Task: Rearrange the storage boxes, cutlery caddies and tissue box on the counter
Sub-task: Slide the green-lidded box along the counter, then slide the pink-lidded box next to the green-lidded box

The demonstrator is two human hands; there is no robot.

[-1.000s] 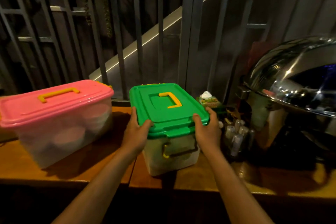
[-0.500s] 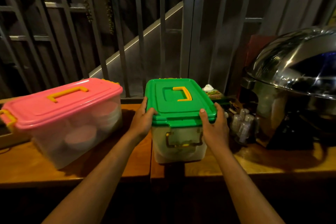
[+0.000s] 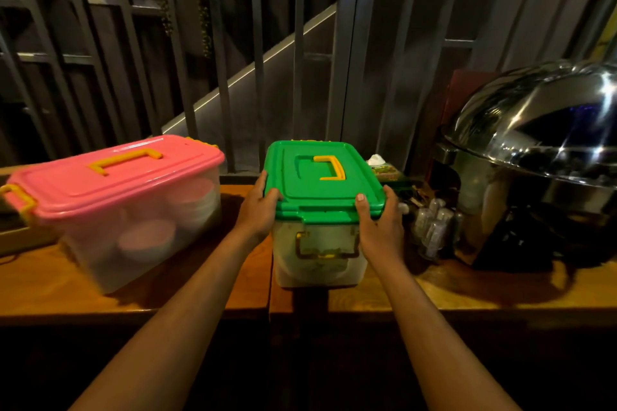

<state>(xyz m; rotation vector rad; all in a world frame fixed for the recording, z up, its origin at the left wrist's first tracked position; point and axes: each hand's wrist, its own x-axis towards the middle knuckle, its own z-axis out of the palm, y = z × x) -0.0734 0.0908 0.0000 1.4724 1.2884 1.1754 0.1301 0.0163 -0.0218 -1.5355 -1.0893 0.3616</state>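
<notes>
Both hands clamp the green-lidded box (image 3: 320, 210) mid-bench (image 3: 50, 284), left hand (image 3: 258, 210) and right hand (image 3: 379, 230) on its long sides, long axis running away from the person; pink-lidded box (image 3: 117, 203) left, tissue box (image 3: 384, 170) and cutlery caddy (image 3: 430, 227) crowd the right

Shiny steel chafing dish dome (image 3: 547, 130) at right, dark metal railing bars (image 3: 350, 43) behind

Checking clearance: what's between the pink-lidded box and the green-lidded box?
Head view: only the left hand, gripping the green-lidded box, over bare counter; pink-lidded box stands apart.
</notes>
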